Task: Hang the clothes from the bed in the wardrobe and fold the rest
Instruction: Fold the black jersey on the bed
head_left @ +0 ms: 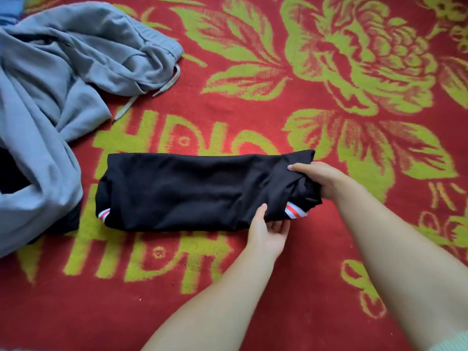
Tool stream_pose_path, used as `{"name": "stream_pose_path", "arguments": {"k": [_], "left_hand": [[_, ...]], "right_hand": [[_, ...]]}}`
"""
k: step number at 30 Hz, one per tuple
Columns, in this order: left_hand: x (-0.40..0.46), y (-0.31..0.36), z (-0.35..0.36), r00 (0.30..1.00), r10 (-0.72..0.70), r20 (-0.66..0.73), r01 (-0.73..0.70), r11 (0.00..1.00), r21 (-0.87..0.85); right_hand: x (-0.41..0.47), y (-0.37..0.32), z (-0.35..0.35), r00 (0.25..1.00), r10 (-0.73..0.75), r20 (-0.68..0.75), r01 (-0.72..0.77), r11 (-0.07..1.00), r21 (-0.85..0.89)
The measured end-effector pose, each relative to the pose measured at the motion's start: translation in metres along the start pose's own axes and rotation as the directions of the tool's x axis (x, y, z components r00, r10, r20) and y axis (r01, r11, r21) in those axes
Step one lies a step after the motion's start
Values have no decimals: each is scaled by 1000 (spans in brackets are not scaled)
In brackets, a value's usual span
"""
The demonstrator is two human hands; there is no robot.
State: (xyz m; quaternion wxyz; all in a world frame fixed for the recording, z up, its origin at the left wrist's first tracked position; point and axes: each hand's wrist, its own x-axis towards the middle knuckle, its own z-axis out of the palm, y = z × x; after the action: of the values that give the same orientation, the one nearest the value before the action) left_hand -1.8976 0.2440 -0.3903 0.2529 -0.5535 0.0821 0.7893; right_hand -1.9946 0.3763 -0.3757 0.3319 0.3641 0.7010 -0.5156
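The right hand [320, 179] is gripping the right end of the folded black garment [192, 191]; the left hand [268, 228] is pinching its near edge beside it. Lying on the red floral bedspread [278, 287], it probably needs edges squared before doubling over. Grey sweatpants [63, 72] are waiting crumpled.

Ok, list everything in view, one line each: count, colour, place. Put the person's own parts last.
black garment: one, black with red-and-white striped trim, folded long, centre of the bed.
grey sweatpants: one, blue-grey with drawstring, crumpled at the left.
blanket: one, red with yellow-green flowers and letters, under everything.
left hand: one, grip on the garment's near right edge.
right hand: one, grip on the garment's right end.
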Motion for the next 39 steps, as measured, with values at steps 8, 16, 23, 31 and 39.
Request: {"name": "stream_pose_path", "arguments": {"k": [8,16,23,31,39], "left_hand": [[-76,92,-17,992,101,69,-75,948,-309],[-93,187,-91,976,216,-30,-208,877,-432],[-106,221,-111,412,807,423,-723,7,691],[-69,271,-141,706,232,669,209,-971,115],[-30,299,-164,498,109,861,156,-987,35]], "right_hand": [[-49,-103,129,922,-241,302,294,945,-144],[-57,-109,287,942,-92,322,190,938,-289],[-62,-49,255,739,-653,166,572,478,-667],[-50,82,251,780,-527,336,342,-91,-935],[-18,71,261,703,-646,298,341,-61,-938]]}}
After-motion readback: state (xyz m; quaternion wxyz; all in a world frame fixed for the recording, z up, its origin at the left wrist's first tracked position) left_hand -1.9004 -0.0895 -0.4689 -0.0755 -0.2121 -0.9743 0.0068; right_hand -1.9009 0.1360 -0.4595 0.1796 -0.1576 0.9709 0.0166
